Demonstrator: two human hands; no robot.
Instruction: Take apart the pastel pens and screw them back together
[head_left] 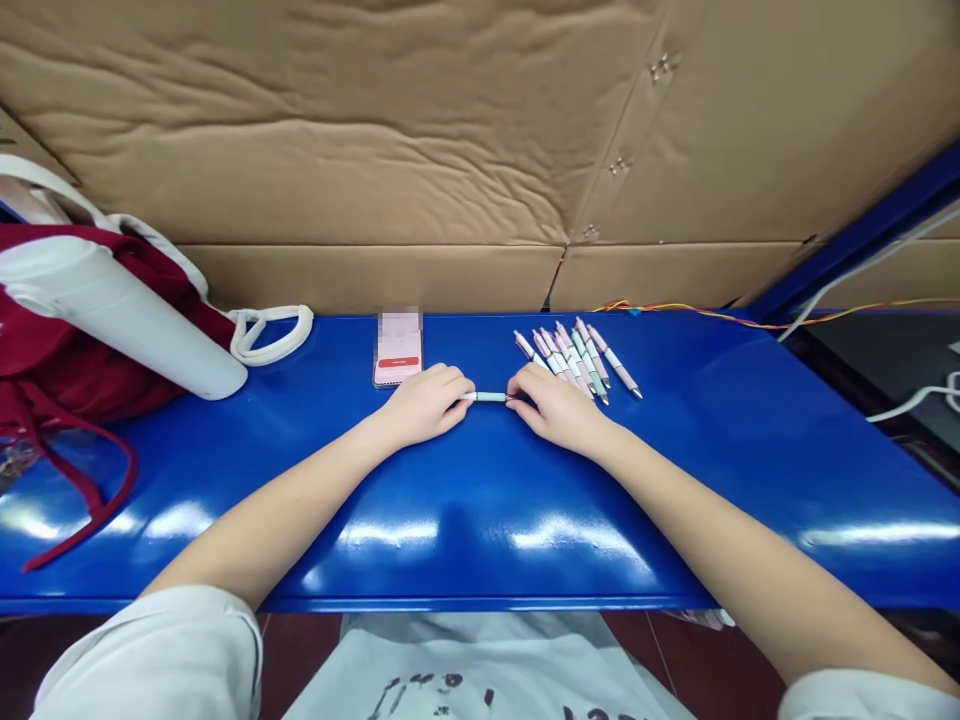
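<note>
The left hand and right hand pinch the 2 ends of a slim, pale pen over the glossy blue table, perhaps touching it. Slender pastel pens lie bunched beyond the right hand, a flat rectangular phone beyond the left; creased cardboard rises behind.

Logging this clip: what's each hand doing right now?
Left hand: closed, holding one end of a pen.
Right hand: closed, fingertips pinching the same pen's other end.

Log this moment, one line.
left hand: gripping slim pale-blue pen; right hand: gripping other end; nearby: pastel pens on glossy blue table
</note>
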